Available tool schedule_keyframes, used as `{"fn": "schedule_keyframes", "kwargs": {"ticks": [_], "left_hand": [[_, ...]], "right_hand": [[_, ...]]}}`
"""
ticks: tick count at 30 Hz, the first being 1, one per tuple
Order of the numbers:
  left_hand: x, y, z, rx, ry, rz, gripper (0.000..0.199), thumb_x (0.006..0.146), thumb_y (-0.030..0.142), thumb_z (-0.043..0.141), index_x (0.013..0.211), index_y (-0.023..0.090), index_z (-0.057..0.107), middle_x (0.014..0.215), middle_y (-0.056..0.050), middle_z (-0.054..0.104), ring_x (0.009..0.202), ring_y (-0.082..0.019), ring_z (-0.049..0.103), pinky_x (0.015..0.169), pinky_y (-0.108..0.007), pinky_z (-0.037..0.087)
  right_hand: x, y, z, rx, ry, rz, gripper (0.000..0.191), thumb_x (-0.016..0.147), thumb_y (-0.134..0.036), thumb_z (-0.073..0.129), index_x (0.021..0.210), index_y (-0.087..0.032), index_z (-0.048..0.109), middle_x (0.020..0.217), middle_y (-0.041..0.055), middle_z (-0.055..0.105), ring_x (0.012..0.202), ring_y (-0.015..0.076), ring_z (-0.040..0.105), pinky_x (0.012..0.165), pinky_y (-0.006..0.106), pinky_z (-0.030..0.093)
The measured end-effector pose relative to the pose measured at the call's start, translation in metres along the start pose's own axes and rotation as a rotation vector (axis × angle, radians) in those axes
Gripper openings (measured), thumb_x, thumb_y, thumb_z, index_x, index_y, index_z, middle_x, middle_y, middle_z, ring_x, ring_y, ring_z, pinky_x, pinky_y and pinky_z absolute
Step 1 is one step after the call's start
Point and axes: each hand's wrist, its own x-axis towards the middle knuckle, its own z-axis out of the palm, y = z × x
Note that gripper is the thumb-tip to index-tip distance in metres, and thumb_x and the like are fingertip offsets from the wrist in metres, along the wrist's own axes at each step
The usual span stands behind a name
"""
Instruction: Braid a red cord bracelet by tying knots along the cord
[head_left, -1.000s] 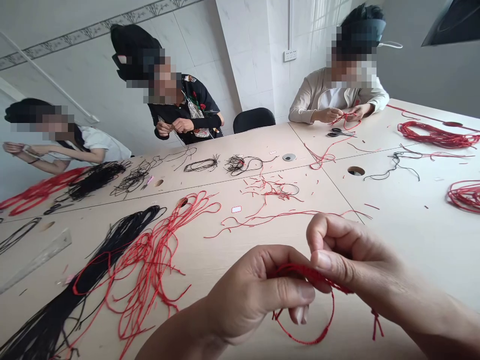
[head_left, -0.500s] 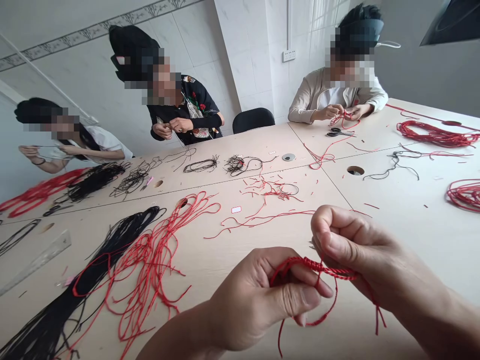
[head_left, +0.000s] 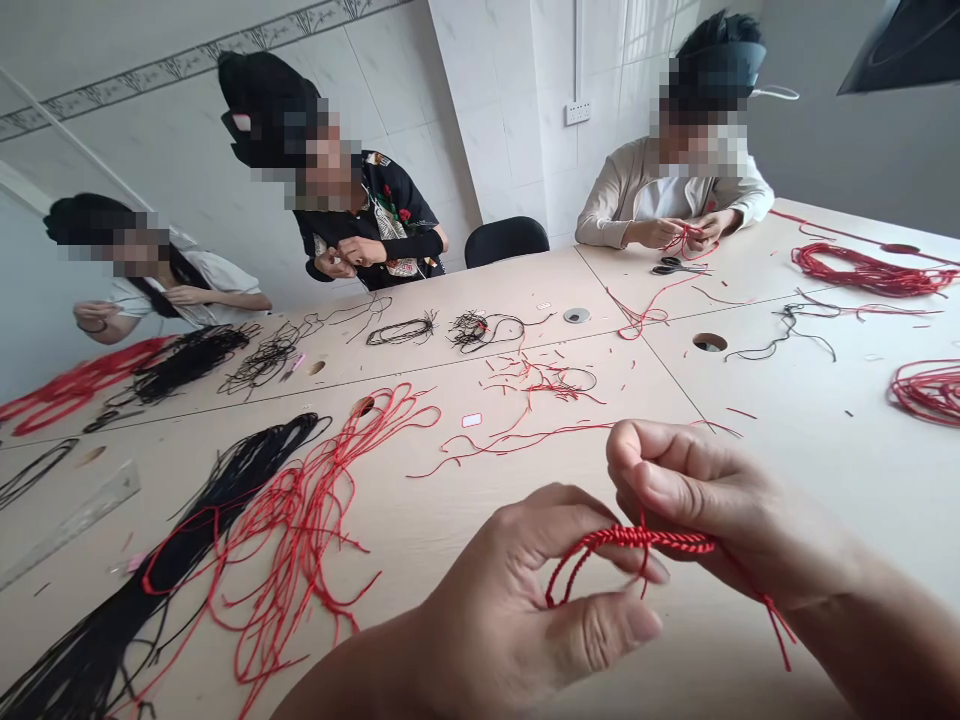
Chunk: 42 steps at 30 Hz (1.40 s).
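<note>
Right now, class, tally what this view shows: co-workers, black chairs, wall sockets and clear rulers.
Co-workers: 3
Black chairs: 1
Wall sockets: 1
Clear rulers: 1
Total: 6

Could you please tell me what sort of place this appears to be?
It looks like a handicraft workshop: a braided red cord is in hand, and a long shared table holds bundles of red cord and black cord, plus scissors.
</note>
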Motion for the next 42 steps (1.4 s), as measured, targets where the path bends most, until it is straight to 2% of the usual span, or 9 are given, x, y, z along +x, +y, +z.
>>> {"fn": "schedule_keyframes", "kwargs": {"ticks": [3, 8, 11, 14, 17, 20, 24, 36, 42], "left_hand": [[0.002, -0.001, -0.005, 0.063, 0.051, 0.126, 0.023, 0.084, 0.025, 0.076, 0.107, 0.019, 0.072, 0.114, -0.007, 0.071, 0.110, -0.023, 0.061, 0.104, -0.035, 0.043], [0.001, -0.002, -0.005, 0.140, 0.177, 0.128, 0.013, 0.094, 0.031, 0.065, 0.089, 0.019, 0.068, 0.088, -0.001, 0.069, 0.087, -0.015, 0.063, 0.086, -0.028, 0.048], [-0.002, -0.002, -0.005, 0.190, 0.269, 0.203, 0.009, 0.094, 0.027, 0.066, 0.087, 0.022, 0.065, 0.084, 0.002, 0.065, 0.083, -0.012, 0.060, 0.080, -0.023, 0.047], [-0.005, -0.004, -0.006, 0.224, 0.284, 0.249, 0.007, 0.093, 0.024, 0.066, 0.087, 0.023, 0.063, 0.084, 0.003, 0.063, 0.081, -0.012, 0.060, 0.078, -0.023, 0.048], [-0.007, -0.007, -0.005, 0.287, 0.318, 0.298, 0.010, 0.089, 0.018, 0.070, 0.093, 0.025, 0.064, 0.087, 0.003, 0.065, 0.085, -0.013, 0.062, 0.081, -0.024, 0.050], [-0.005, -0.006, -0.001, 0.407, 0.409, 0.471, 0.022, 0.084, 0.010, 0.071, 0.100, 0.024, 0.066, 0.090, 0.000, 0.068, 0.088, -0.015, 0.065, 0.083, -0.027, 0.052], [-0.002, -0.001, 0.003, 0.579, 0.466, 0.655, 0.022, 0.080, 0.003, 0.066, 0.095, 0.020, 0.070, 0.083, -0.003, 0.071, 0.080, -0.017, 0.067, 0.078, -0.029, 0.056], [-0.002, 0.002, 0.004, 0.675, 0.508, 0.656, 0.022, 0.076, 0.001, 0.064, 0.089, 0.017, 0.070, 0.080, -0.003, 0.072, 0.080, -0.015, 0.069, 0.079, -0.026, 0.057], [0.001, 0.001, 0.005, 0.689, 0.533, 0.659, 0.016, 0.077, 0.005, 0.065, 0.086, 0.018, 0.068, 0.077, -0.003, 0.070, 0.077, -0.016, 0.068, 0.077, -0.029, 0.057]], "right_hand": [[0.002, -0.001, 0.000, -0.024, 0.011, 0.028, 0.042, 0.083, -0.049, 0.075, 0.072, -0.020, 0.047, 0.059, -0.0078, 0.036, 0.052, 0.0068, 0.026, 0.045, 0.019, 0.019], [0.001, 0.006, -0.004, 0.019, -0.028, 0.002, 0.038, 0.090, -0.053, 0.066, 0.080, -0.019, 0.052, 0.061, -0.0088, 0.033, 0.049, 0.0051, 0.020, 0.042, 0.017, 0.017], [-0.004, 0.007, -0.004, -0.114, -0.011, -0.068, 0.046, 0.088, -0.065, 0.061, 0.090, -0.019, 0.060, 0.070, -0.0053, 0.042, 0.053, 0.0056, 0.029, 0.044, 0.017, 0.023], [-0.010, 0.004, 0.000, -0.297, 0.055, -0.041, 0.035, 0.086, -0.055, 0.071, 0.092, -0.022, 0.062, 0.075, -0.0022, 0.050, 0.061, 0.0090, 0.040, 0.051, 0.019, 0.033], [-0.013, 0.001, 0.007, -0.312, 0.083, 0.021, 0.031, 0.089, -0.051, 0.068, 0.084, -0.022, 0.060, 0.069, -0.0030, 0.048, 0.061, 0.0101, 0.039, 0.052, 0.020, 0.035], [-0.011, -0.003, 0.012, -0.271, 0.072, 0.061, 0.036, 0.088, -0.053, 0.069, 0.077, -0.021, 0.058, 0.065, -0.0043, 0.044, 0.060, 0.0097, 0.035, 0.052, 0.019, 0.033], [-0.010, -0.005, 0.014, -0.259, 0.076, 0.086, 0.038, 0.086, -0.054, 0.070, 0.075, -0.020, 0.058, 0.064, -0.0051, 0.044, 0.060, 0.0090, 0.034, 0.052, 0.017, 0.033], [-0.014, 0.000, 0.009, -0.314, 0.084, 0.030, 0.030, 0.089, -0.046, 0.070, 0.077, -0.021, 0.061, 0.066, -0.0052, 0.047, 0.060, 0.0082, 0.037, 0.053, 0.015, 0.037], [-0.013, -0.008, 0.018, -0.371, 0.109, 0.077, 0.043, 0.085, -0.061, 0.067, 0.074, -0.020, 0.058, 0.063, -0.0035, 0.048, 0.057, 0.0099, 0.039, 0.050, 0.018, 0.037]]}}
